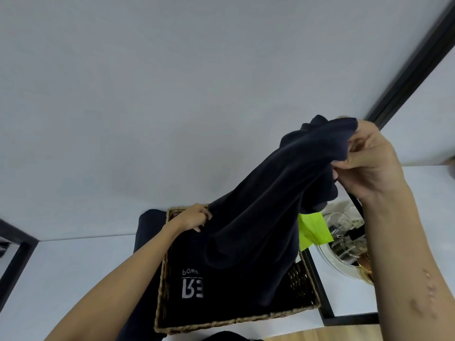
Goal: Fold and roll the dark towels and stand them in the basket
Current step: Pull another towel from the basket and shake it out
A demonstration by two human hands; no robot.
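A dark navy towel (266, 200) hangs stretched from upper right down into the wicker basket (221, 323). My right hand (369, 161) holds it high, fingers and thumb pinching its top edge. My left hand (194, 217) grips the same towel's lower edge at the basket's far rim. More dark cloth with a white printed logo (192, 284) lies inside the basket. Another dark towel (150, 227) drapes over the basket's left side onto the table.
The basket stands on a white table (61, 279) with a black frame (317, 279). To the right sit a bright green cloth (312, 232) and a clear plate with glassware (344, 244). A pale wall fills the upper view.
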